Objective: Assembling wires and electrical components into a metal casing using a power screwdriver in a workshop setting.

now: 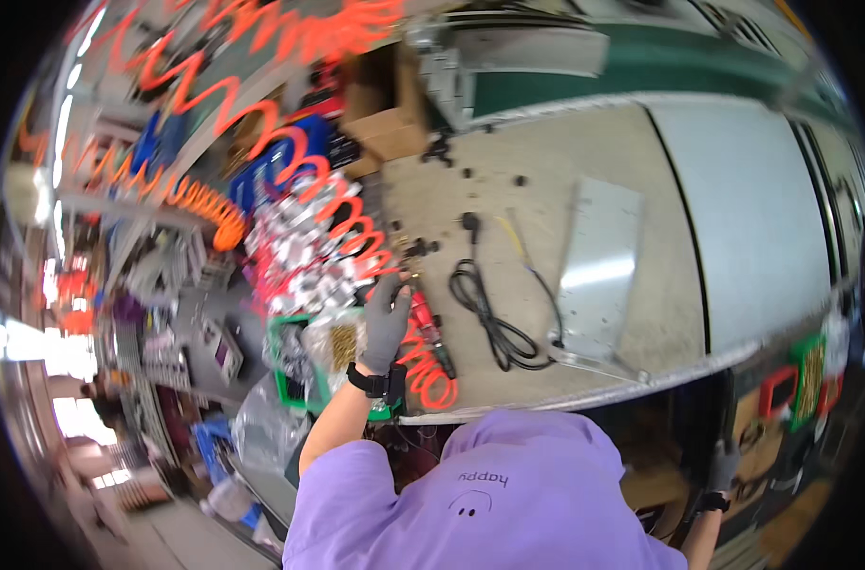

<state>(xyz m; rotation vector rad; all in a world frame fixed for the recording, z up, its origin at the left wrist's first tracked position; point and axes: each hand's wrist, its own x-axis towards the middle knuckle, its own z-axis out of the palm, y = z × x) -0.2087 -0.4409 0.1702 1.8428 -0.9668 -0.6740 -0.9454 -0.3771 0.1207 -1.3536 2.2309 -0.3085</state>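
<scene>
Lying aslant near the worktop's lower left edge, just left of the frame's centre, the red tool (427, 323) points its dark end toward the bottom of the picture. From my remote seat I see the gloved left hand (385, 323) right beside it, fingers toward the top of the frame. Blur covers the fingertips, so I cannot tell how far open that grip is, whether it has hold of anything, or whether it touches the tool. An orange coiled hose (356, 228) runs from the upper left down to this spot, and more orange coils (435, 389) lie below the tool.

Left of the hand I have a green bin (276, 347) with a clear bag of small brass-coloured parts (343, 344); above it is a heap of white and silvery pieces (304, 252). To the right, on the beige worktop (546, 157), I make out a looped black cable (494, 328) with its plug (469, 221) above, then a shiny metal plate (598, 261). Small dark parts (439, 150) sit farther up, near an open cardboard box (385, 123).

At the lower right, well apart from the tool, the gloved right hand (725, 465) is below the worktop's edge, near brown cardboard (757, 437). Its grip is too unclear for me to tell its opening or contents. A red bin (779, 391) is above that cardboard.
</scene>
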